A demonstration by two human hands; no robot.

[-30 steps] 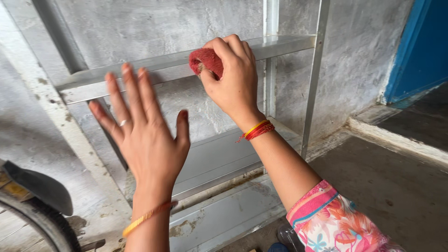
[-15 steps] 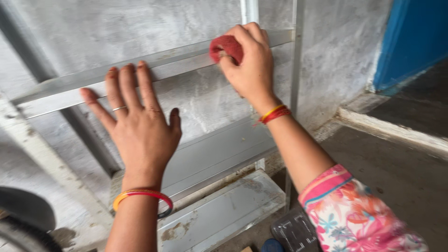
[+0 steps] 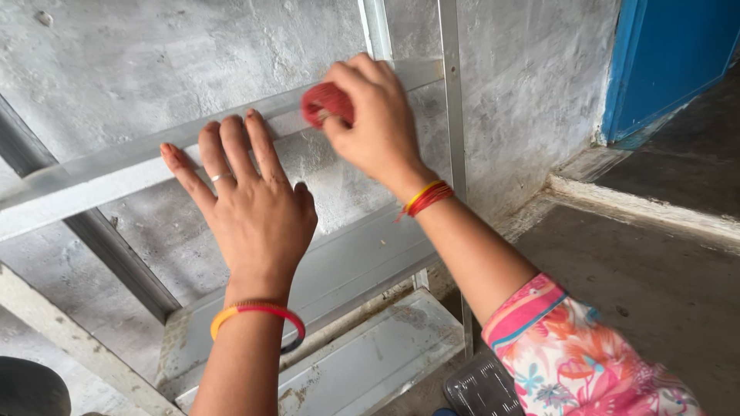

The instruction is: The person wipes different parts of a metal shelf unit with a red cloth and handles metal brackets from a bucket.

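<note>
My right hand grips a red scrubbing pad and presses it against the front edge of a grey metal shelf of a rack that stands against the wall. My left hand lies flat with fingers spread, its fingertips resting on that same shelf edge to the left of the pad. It holds nothing. Both wrists wear orange and red bangles.
A lower metal shelf and another below it sit under my arms. The rack's upright post stands right of my right wrist. A blue door is at far right, above a concrete step.
The pad and my right hand have slid left along the shelf edge. My left hand has moved up onto the edge. The view has shifted right, and the bicycle tyre has left it.
</note>
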